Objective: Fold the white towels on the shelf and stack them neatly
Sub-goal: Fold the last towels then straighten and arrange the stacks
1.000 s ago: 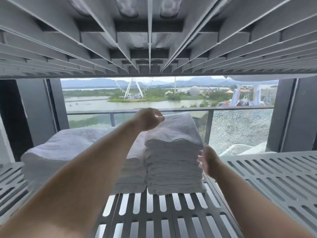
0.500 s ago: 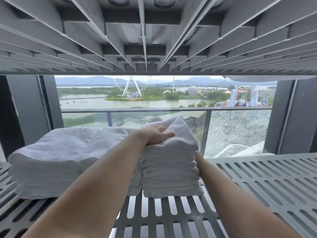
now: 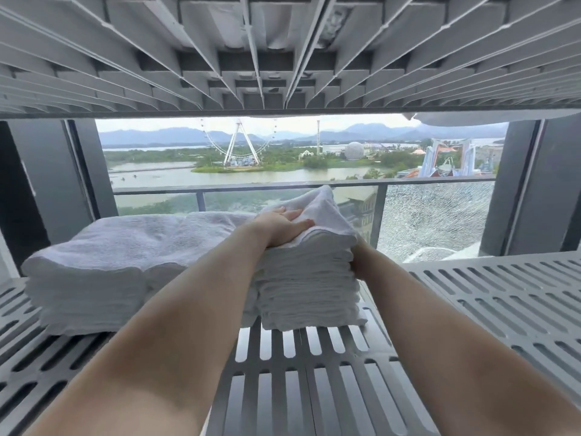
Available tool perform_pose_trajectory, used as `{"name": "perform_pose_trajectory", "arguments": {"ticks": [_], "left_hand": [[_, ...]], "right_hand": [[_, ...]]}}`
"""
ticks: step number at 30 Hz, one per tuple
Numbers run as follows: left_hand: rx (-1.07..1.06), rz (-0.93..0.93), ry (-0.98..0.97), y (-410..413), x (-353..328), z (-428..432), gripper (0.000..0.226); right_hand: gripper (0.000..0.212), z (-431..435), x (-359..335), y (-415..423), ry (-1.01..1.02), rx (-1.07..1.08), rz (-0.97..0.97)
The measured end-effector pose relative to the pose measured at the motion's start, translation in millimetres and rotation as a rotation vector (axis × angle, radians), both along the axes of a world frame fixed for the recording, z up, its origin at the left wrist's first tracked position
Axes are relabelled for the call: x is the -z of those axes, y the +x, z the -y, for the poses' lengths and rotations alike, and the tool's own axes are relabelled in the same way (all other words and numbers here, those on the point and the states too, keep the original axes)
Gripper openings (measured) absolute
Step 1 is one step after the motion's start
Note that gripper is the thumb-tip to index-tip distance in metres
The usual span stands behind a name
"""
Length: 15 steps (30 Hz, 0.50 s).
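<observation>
A tall stack of folded white towels (image 3: 306,287) stands on the grey slatted shelf (image 3: 314,388). My left hand (image 3: 283,226) lies flat on the top towel (image 3: 323,212), fingers straight, pressing it down. My right hand (image 3: 358,262) is against the stack's right side, mostly hidden behind the towels. A wider, lower pile of white towels (image 3: 125,265) sits directly to the left, touching the tall stack.
Another slatted shelf panel (image 3: 503,303) extends to the right. The ribbed underside of the shelf above (image 3: 283,51) hangs low overhead. Behind the towels is a window with a railing (image 3: 251,185) and cracked glass at the right.
My left hand went from pinching the top towel above the stack to lying flat on it. My right hand moved in against the stack's right side. The view shifted closer.
</observation>
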<state>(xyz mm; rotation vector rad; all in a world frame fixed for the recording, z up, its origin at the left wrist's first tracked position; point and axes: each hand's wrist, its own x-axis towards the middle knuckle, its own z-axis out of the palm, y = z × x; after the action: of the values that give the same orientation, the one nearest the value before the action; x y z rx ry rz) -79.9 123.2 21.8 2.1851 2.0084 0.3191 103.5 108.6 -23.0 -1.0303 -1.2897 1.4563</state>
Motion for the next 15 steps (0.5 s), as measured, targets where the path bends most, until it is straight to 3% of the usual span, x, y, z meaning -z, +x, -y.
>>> {"name": "perform_pose_trajectory", "arguments": {"ticks": [3,4,6,8,9,12,15], "left_hand": [[0.004,-0.076,0.036,-0.2,-3.3,0.0,0.073],[0.013,-0.118,0.054,0.0,-6.7,-1.7,0.068],[0.067,-0.126,0.100,1.4,-11.4,-4.8,0.058],[0.135,-0.044,0.105,1.9,-10.9,-6.3,0.048],[0.141,0.009,0.084,2.5,-10.9,-8.6,0.045],[0.089,-0.020,0.085,8.8,-18.3,-20.4,0.050],[0.075,-0.183,0.089,24.7,-26.0,-32.1,0.060]], "right_hand": [[0.051,2.6,-0.4,8.1,0.183,0.129,0.028],[0.058,6.0,4.8,10.5,0.334,0.346,0.164],[0.061,26.8,19.9,9.3,0.883,0.798,0.534],[0.068,49.2,44.6,-8.8,1.436,0.679,0.888],[0.076,57.7,60.2,-20.2,1.520,0.580,1.052],[0.099,72.6,96.0,-55.4,1.292,0.517,1.351],[0.102,81.5,97.6,-74.0,1.197,0.482,1.369]]}}
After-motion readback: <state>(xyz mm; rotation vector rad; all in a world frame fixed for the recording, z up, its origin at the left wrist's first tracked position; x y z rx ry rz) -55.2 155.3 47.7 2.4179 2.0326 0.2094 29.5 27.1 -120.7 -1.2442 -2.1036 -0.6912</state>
